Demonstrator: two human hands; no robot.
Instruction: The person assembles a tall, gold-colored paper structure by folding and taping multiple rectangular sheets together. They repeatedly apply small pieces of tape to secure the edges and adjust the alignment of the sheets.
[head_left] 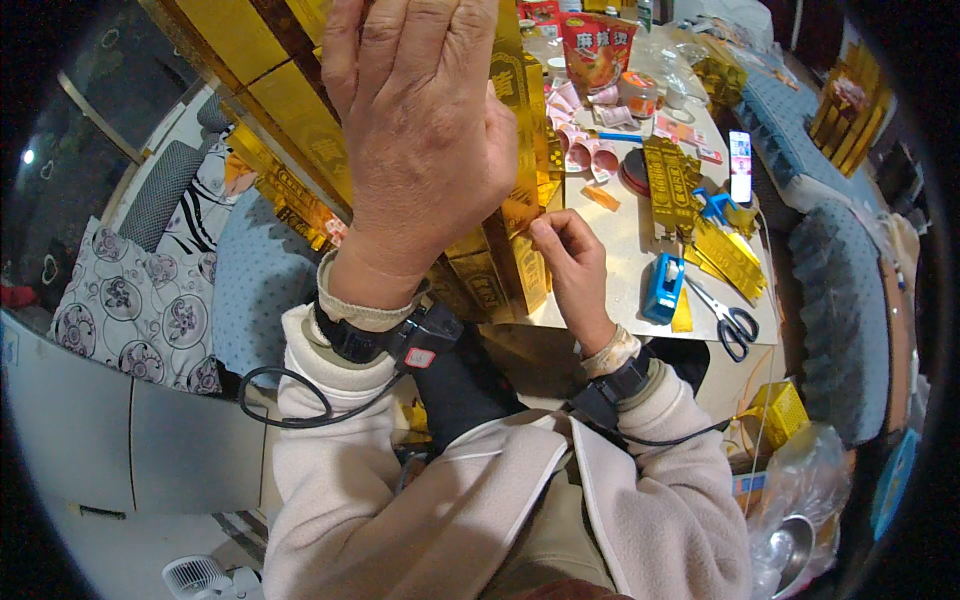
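A tall structure of gold foil-paper panels [285, 100] with embossed patterns stands in front of me at the table's near edge. My left hand [425, 130] is raised close in front of it, back toward me, fingers stretched upward; the fingertips run out of view at the top. What the palm touches is hidden. Lower and to the right, my right hand [577, 262] pinches the edge of the gold paper between thumb and forefinger. Dark straps with small black devices circle both wrists.
On the white table [610, 285] lie a blue tape dispenser [663, 287], scissors [730, 318], folded gold paper pieces [672, 190], pink paper rolls [590, 155] and a red food pouch [597, 48]. A lit phone [740, 165] is at the right. Blue padded seats [840, 310] flank the table.
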